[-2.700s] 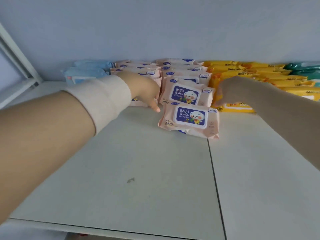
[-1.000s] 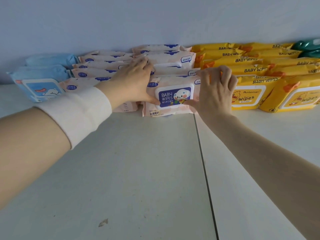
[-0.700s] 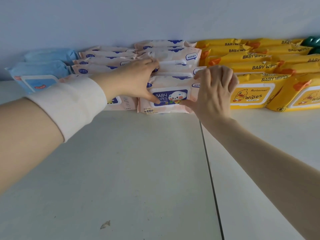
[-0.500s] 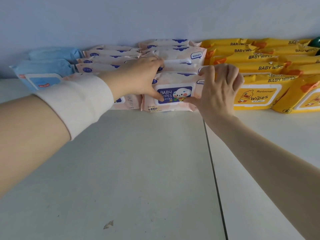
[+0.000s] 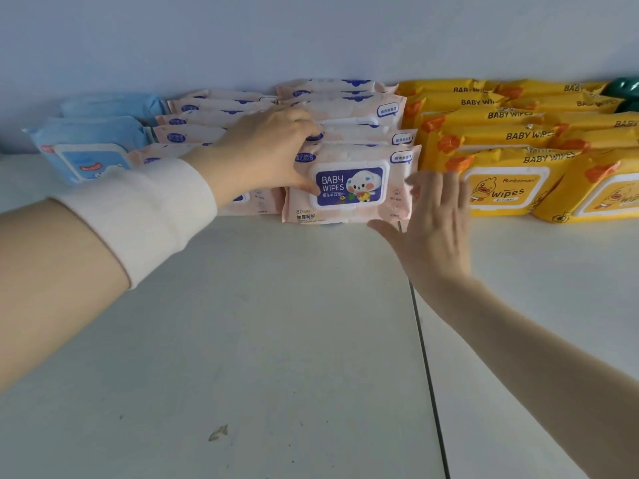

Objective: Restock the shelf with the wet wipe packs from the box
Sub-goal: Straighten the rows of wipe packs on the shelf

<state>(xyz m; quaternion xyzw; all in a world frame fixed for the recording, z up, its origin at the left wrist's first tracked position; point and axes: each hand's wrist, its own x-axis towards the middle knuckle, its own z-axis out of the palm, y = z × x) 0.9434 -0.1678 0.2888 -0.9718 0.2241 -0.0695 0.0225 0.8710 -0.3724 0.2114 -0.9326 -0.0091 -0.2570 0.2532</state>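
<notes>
A pink wet wipe pack (image 5: 349, 184) with a blue "BABY WIPES" lid leans at the front of a row of pink packs (image 5: 345, 108) on the white shelf (image 5: 276, 340). My left hand (image 5: 266, 150), with a white wrist band, grips the pack's left edge, thumb on its front and fingers over its top. My right hand (image 5: 432, 223) is spread with straight fingers just off the pack's right edge; whether it touches I cannot tell. The box is out of view.
A second pink row (image 5: 207, 115) stands left of it, then blue packs (image 5: 86, 157) at far left. Yellow packs (image 5: 501, 181) fill the right, with dark green ones (image 5: 626, 89) at the far right. A seam (image 5: 425, 357) splits the shelf.
My right hand has let go of the pack's right side and drawn back with fingers spread. The pack stands more upright against its row. My left hand keeps its hold.
</notes>
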